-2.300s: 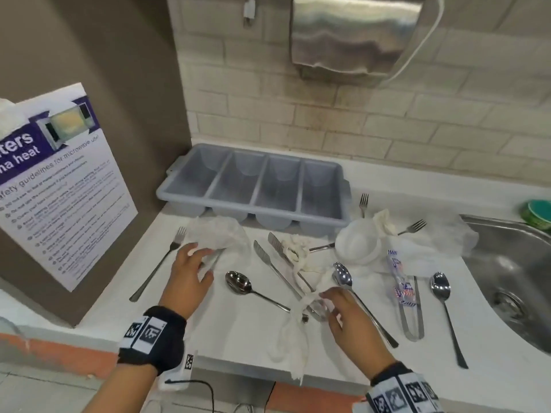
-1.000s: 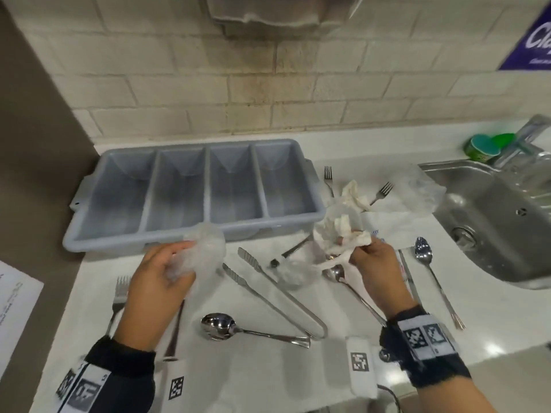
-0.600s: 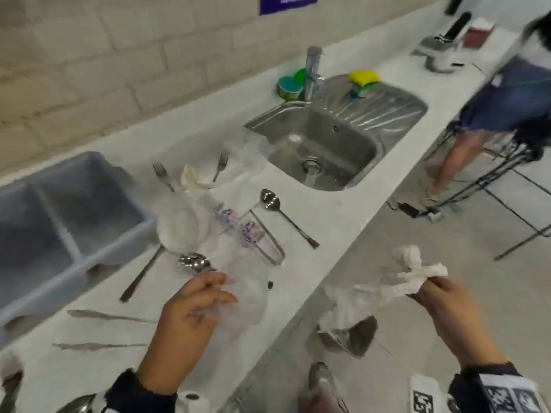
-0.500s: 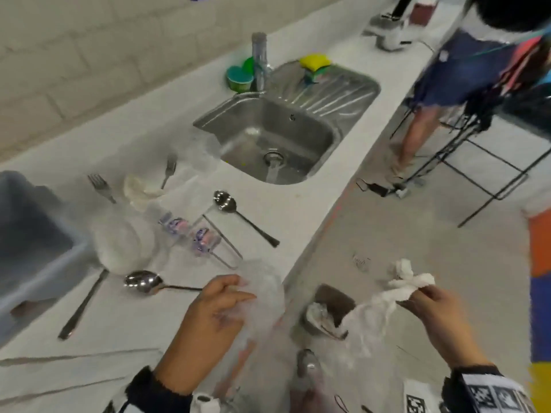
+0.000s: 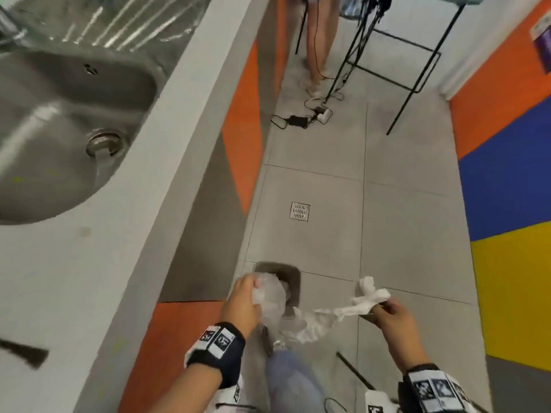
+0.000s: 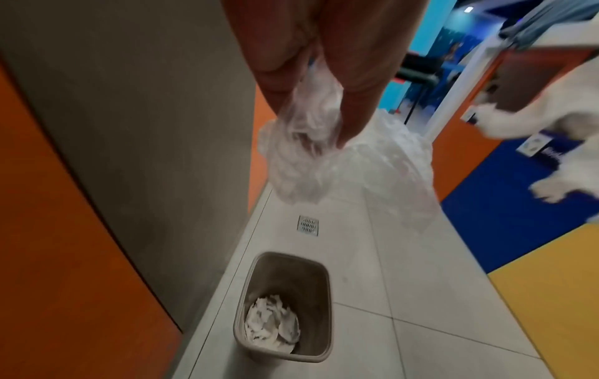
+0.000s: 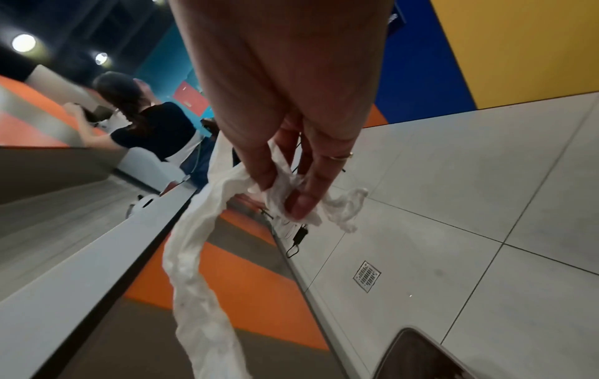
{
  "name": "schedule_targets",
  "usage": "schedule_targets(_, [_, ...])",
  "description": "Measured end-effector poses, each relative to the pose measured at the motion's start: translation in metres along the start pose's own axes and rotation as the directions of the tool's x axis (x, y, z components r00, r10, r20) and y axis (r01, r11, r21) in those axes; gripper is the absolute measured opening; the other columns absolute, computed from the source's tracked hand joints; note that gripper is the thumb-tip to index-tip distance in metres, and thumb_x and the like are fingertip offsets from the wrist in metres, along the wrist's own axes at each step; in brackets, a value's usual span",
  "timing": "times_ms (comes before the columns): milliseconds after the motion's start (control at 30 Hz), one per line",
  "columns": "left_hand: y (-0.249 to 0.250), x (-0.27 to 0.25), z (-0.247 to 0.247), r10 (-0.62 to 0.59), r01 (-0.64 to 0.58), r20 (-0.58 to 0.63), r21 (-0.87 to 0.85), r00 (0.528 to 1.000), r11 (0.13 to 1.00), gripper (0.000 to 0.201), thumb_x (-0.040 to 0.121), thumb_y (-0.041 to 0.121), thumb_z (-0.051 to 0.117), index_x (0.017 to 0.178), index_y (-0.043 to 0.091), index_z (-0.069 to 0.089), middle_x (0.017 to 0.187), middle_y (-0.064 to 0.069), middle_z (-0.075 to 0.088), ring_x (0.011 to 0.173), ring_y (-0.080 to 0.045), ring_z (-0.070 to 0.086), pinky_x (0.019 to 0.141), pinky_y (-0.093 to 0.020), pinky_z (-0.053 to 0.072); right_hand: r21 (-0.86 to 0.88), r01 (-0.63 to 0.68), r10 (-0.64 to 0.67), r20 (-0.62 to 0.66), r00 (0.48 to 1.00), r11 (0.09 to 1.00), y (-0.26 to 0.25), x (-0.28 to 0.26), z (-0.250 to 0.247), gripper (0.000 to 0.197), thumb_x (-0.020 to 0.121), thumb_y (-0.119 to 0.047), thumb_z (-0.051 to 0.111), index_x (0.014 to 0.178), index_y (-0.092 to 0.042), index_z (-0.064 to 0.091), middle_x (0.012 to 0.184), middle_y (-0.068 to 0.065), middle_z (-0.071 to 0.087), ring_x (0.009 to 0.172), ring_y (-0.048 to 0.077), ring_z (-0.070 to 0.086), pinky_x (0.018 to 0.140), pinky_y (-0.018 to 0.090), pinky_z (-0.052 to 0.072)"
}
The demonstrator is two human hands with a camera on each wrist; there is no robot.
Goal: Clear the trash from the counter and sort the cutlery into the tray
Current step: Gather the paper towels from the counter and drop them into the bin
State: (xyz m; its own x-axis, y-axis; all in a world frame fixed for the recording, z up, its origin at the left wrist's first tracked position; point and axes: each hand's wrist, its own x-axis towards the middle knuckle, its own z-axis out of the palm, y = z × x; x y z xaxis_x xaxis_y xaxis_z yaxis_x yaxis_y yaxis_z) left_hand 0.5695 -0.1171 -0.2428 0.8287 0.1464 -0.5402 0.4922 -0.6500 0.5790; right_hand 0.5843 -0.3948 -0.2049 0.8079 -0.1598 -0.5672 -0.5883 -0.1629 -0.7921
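Left hand (image 5: 243, 302): I see fingers pinched round a crumpled clear plastic wrap (image 6: 327, 159), held above the grey rectangular waste bin (image 6: 319, 315).
Right hand (image 5: 393, 320): fingertips pinch a twisted white paper napkin (image 7: 201, 251), hanging beside the bin.
Bin: on the floor tiles (image 5: 411, 222) below the white worktop (image 5: 74, 263) edge; crumpled white paper (image 6: 270, 324) inside.

In the head view, the left hand (image 5: 243, 302) and its clear plastic (image 5: 269, 296) cover most of the bin (image 5: 293, 281) below. The paper towel (image 7: 197, 256) trailing from the right hand (image 7: 285, 107) runs off the right-wrist picture's bottom edge.
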Motion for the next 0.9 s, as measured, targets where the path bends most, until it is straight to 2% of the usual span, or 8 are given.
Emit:
schedule_targets(133, [-0.041,0.111,0.085,-0.029,0.022,0.049,0.128,0.998,0.992,0.021,0.080,0.001,0.051,0.094,0.005,0.066,0.100,-0.018,0.067,0.089,-0.032,0.062,0.078,-0.034,0.049,0.017,0.003,-0.001,-0.095,0.995,1.000,0.061,0.050,-0.009,0.021,0.084,-0.007,0.059,0.079,-0.021,0.074,0.081,-0.003,0.077,0.084,0.015,0.070,0.078,0.024,0.057])
schedule_targets(267, [-0.087,0.210,0.175,-0.086,-0.031,0.215,0.490,0.973,0.871,0.025,0.084,0.025,0.053,0.102,0.018,0.069,0.113,-0.012,0.068,0.105,-0.030,0.057,0.097,-0.038,0.044,0.085,-0.016,0.031,-0.177,0.984,0.996,0.144,0.095,-0.015,0.021,0.086,-0.002,0.057,0.102,-0.007,0.069,0.097,0.003,0.074,0.083,0.003,0.070,0.064,0.009,0.055])
schedule_targets(333, [-0.108,0.246,0.213,-0.177,-0.065,0.300,0.649,0.938,0.758,0.037,0.083,0.042,0.055,0.117,0.028,0.062,0.134,-0.004,0.056,0.128,-0.028,0.042,0.114,-0.046,0.022,0.117,-0.029,0.052,-0.201,0.978,0.993,0.179,0.111,-0.018,0.023,0.086,0.001,0.056,0.105,-0.004,0.067,0.098,0.001,0.073,0.082,0.000,0.070,0.060,0.006,0.052])
schedule_targets(433, [-0.126,0.271,0.251,-0.234,-0.193,0.445,0.723,0.864,0.663,0.066,0.078,0.056,0.056,0.137,0.034,0.036,0.157,0.000,0.018,0.144,-0.029,0.014,0.114,-0.062,-0.001,0.130,-0.094,0.116,-0.177,0.977,0.987,0.218,0.124,-0.018,0.022,0.086,0.001,0.057,0.106,0.000,0.067,0.101,0.008,0.072,0.094,0.014,0.070,0.068,0.014,0.058])
schedule_targets(533, [-0.128,0.266,0.261,-0.142,-0.222,0.474,0.630,0.869,0.744,0.062,0.083,0.040,0.057,0.140,0.028,0.034,0.159,-0.003,0.007,0.144,-0.027,0.016,0.115,-0.064,0.001,0.093,-0.152,0.166,-0.163,0.973,0.984,0.237,0.132,-0.010,0.019,0.084,0.002,0.059,0.102,0.003,0.067,0.098,0.016,0.072,0.093,0.022,0.068,0.075,0.023,0.060])
schedule_targets(667, [-0.135,0.230,0.239,0.009,-0.058,0.202,0.237,0.979,0.970,0.035,0.084,0.014,0.055,0.118,0.014,0.061,0.133,-0.014,0.056,0.118,-0.033,0.052,0.105,-0.041,0.039,0.015,-0.185,0.185,-0.122,0.975,0.983,0.231,0.148,0.023,0.016,0.081,0.001,0.063,0.095,-0.001,0.068,0.090,0.014,0.072,0.080,0.015,0.066,0.072,0.024,0.057])
schedule_targets(800, [-0.185,0.156,0.210,-0.188,0.181,0.203,0.056,0.961,0.982,0.023,0.087,0.010,0.053,0.103,0.017,0.066,0.113,-0.010,0.066,0.097,-0.025,0.062,0.088,-0.034,0.049,-0.149,0.016,-0.028,-0.076,0.997,0.989,0.204,0.171,0.091,0.020,0.076,0.002,0.063,0.090,-0.012,0.066,0.094,0.008,0.066,0.076,0.009,0.060,0.065,0.005,0.047])
schedule_targets(900, [-0.231,0.083,0.192,-0.342,0.340,0.286,0.057,0.895,0.939,0.024,0.090,0.006,0.050,0.102,0.019,0.067,0.115,-0.009,0.067,0.094,-0.021,0.060,0.085,-0.030,0.046,-0.281,0.246,-0.231,0.087,0.969,0.928,0.199,0.195,0.149,0.026,0.075,0.005,0.061,0.098,-0.005,0.067,0.105,0.012,0.059,0.090,0.020,0.059,0.079,0.020,0.050])
